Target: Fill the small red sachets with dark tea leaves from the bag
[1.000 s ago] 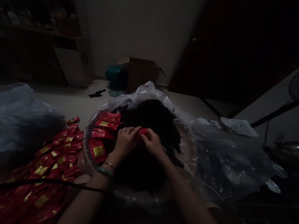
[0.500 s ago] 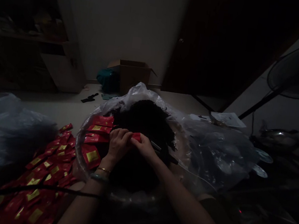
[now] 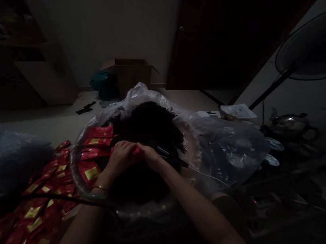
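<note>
My left hand (image 3: 122, 156) and my right hand (image 3: 150, 156) meet over a round, plastic-lined basin (image 3: 75, 154). Both are closed on a small red packet (image 3: 136, 153), mostly hidden by the fingers. Beneath and beyond them lies a dark heap of loose, leaf-like material (image 3: 153, 122). Several red packets with gold labels (image 3: 92, 172) rest inside the basin, left of my left hand. A dark tool with a shiny metal part (image 3: 163, 151) and a white cord lies on the heap, just right of my right hand.
More red packets (image 3: 37, 211) cover the floor at left, beside a clear plastic bag (image 3: 4, 161). Behind the basin stand a cardboard box (image 3: 131, 76) and a teal bag (image 3: 104, 84). To the right are plastic sheeting (image 3: 228, 146), a metal kettle (image 3: 290, 124) and a stand fan (image 3: 313, 49).
The whole view has turned to the right, so the basin and box sit further left. Both hands keep hold of the red packet, which shows less between the fingers now.
</note>
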The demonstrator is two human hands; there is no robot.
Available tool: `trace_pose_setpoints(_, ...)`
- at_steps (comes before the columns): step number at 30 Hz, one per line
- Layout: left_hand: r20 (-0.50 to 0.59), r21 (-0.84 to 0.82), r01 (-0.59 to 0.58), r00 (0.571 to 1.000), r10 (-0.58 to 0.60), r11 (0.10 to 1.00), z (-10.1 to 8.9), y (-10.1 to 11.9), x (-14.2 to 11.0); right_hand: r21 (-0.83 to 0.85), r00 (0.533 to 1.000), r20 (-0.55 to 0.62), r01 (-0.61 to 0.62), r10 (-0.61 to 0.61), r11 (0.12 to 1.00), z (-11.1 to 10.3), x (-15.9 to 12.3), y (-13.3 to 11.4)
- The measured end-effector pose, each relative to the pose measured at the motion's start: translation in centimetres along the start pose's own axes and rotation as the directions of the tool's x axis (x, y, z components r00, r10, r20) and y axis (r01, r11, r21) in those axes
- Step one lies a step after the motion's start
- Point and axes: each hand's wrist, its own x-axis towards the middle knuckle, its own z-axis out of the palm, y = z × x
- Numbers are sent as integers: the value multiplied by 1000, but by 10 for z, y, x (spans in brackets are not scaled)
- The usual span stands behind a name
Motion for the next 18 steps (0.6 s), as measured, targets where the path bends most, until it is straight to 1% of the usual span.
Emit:
trace_pose_setpoints(3, 43, -40, 28, 999, -26, 999, 2, -5, 0, 127, 1000, 2, -22, 22, 992, 2, 5, 6)
trace_pose_setpoints(6, 61, -62, 41, 997, -38, 997, 2, -10, -1, 187, 997, 64, -54, 42, 981, 6, 6, 7)
trace_pose_setpoints(8, 89, -68, 44, 995, -38, 997, -1, -11, -2, 171, 992, 109, -81, 63, 982, 7, 4, 6)
trace_pose_setpoints(10, 135, -47, 46, 990, -40, 998, -5, -8, -3, 122, 989, 128, -92, 76, 988, 7, 1, 5)
trace_pose_setpoints(13, 202, 70, 35, 978, -49, 997, -12, -2, -5, 31, 986, 141, -97, 92, 995, 6, -4, 4)
trace_pose_setpoints(15, 227, 157, 28, 972, -64, 987, -16, 2, -6, -9, 981, 162, -102, 102, 995, 6, -6, 4)
trace_pose_setpoints(18, 252, 203, 31, 964, -83, 979, -18, 3, -6, -16, 980, 189, -67, 69, 998, 9, -7, 5)
